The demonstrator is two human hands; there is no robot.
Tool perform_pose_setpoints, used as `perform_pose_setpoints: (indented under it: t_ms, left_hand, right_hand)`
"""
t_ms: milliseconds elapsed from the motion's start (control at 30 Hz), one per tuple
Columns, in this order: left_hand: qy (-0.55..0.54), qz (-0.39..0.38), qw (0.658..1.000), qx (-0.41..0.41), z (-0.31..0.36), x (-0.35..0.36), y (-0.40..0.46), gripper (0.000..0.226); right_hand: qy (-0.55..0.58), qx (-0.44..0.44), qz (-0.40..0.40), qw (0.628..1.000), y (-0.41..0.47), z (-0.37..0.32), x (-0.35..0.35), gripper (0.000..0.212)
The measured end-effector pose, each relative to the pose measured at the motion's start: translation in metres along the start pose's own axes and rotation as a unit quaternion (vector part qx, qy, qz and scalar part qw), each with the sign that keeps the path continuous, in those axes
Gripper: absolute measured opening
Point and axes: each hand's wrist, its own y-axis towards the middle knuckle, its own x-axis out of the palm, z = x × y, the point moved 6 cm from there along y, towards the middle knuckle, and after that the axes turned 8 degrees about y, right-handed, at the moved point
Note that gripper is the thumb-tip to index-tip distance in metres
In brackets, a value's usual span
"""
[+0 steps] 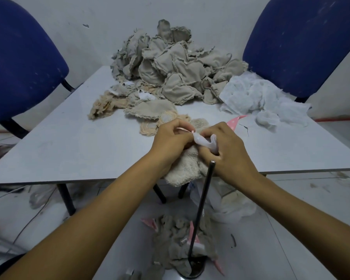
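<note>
My left hand (170,138) and my right hand (228,146) meet over the near edge of the white table (69,142). Between their fingertips is a small white piece of stuffing or fabric (204,141), which the right hand pinches. The left hand's fingers pinch a thin pink strip (185,129) next to it. Under both hands lies a cream fleece piece (185,168) that hangs over the table's edge. A thin black rod (202,203) stands upright just below my right hand, rising from a round base (194,267) lower down.
A big heap of beige fabric shells (170,65) fills the far side of the table, with white wadding (257,98) to its right and flat beige pieces (150,112) in front. Blue chairs (22,63) stand at both far corners. Beige and pink scraps (176,239) lie around the rod's base.
</note>
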Motion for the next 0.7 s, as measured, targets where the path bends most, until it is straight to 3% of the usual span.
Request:
perform_pose_setpoints:
  t_ms: [167,233,367,500,633,700]
  left_hand:
    - [-0.043,-0.002,0.999,0.017,0.001,0.001,0.000,0.019]
    - [-0.056,0.003,0.998,0.032,0.001,0.002,0.000,0.021]
    - [-0.080,0.008,0.995,0.058,0.000,0.004,0.000,0.025]
    - [-0.086,0.013,0.994,0.066,0.000,0.004,0.001,0.025]
    - [-0.082,0.013,0.994,0.073,0.001,0.005,-0.001,0.026]
    - [-0.090,0.012,0.994,0.066,0.001,0.006,-0.002,0.025]
  right_hand:
    - [-0.026,0.032,0.019,0.999,0.004,0.007,-0.004,0.019]
    - [-0.041,0.020,0.028,0.999,0.005,0.007,-0.005,0.011]
    - [-0.029,-0.001,0.055,0.998,0.004,0.003,-0.007,0.018]
    - [-0.038,0.011,0.052,0.998,0.003,0.006,-0.007,0.006]
    - [-0.099,0.000,-0.002,0.995,-0.001,0.003,0.003,0.032]
    - [-0.103,0.001,-0.007,0.995,-0.001,0.002,0.003,0.031]
